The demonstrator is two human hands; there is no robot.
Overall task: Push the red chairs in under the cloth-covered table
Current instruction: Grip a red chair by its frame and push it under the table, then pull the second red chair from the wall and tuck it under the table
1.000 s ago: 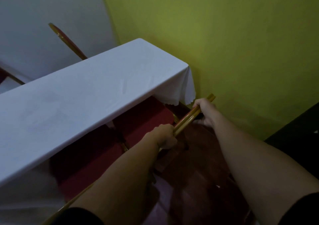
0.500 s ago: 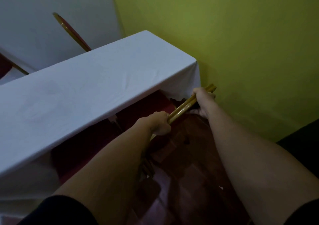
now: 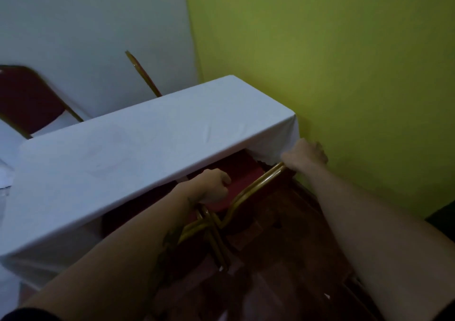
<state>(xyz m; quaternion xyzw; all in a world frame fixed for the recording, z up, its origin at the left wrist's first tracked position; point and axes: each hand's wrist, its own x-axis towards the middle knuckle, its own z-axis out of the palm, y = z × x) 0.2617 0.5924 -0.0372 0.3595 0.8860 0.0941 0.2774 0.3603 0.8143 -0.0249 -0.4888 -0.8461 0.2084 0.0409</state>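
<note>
A long table under a white cloth [image 3: 147, 148] runs from lower left to the yellow-green wall. A red chair [image 3: 242, 176] with a gold tube frame [image 3: 256, 185] sits at the table's right end, its seat partly beneath the tabletop. My left hand [image 3: 213, 187] is closed on the left end of the chair's back rail. My right hand [image 3: 305, 155] grips the rail's right end, next to the hanging cloth corner. A second red chair [image 3: 128, 212] stands to the left, mostly hidden in shadow under the table.
The yellow-green wall [image 3: 344, 86] stands close on the right. Beyond the table, another red chair back [image 3: 27, 104] and a gold chair edge [image 3: 142, 74] lean near the white wall. Dark reddish floor [image 3: 283, 271] lies below my arms.
Both hands have moved forward with the chair rail, and the seat has slid further under the table. The view has lifted, showing more of the far chairs.
</note>
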